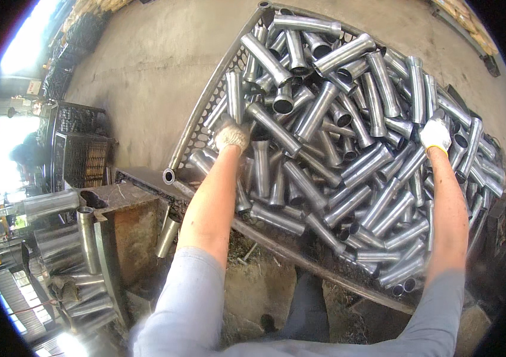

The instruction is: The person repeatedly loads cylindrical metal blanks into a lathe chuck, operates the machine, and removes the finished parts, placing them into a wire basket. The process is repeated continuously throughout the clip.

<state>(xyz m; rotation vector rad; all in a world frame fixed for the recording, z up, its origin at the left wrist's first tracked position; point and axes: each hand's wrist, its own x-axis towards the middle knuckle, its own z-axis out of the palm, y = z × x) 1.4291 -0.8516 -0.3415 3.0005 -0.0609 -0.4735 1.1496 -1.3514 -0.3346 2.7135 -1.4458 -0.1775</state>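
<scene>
My left hand [231, 137], in a pale knit glove with darkened fingertips, is at the lower end of a shiny metal tube [234, 95] near the bin's left side. Its fingers appear closed round that end, though partly hidden. Across the heap, my right hand [436, 133], in a white glove with a yellow cuff edge, rests among tubes on the right. Beside it stands another metal tube [416, 89]; the right fingers are too small and covered to show a grip. Both arms stretch out over many similar flared tubes [318, 110] lying in all directions.
The tubes fill a large metal bin with a perforated side wall [206, 95] and a near rim [288, 257]. To the left is a rusty steel bench [119, 196] with an upright tube [88, 238] and more stacked tubes. Dark mesh crates [80, 154] stand farther back on the concrete floor [146, 65].
</scene>
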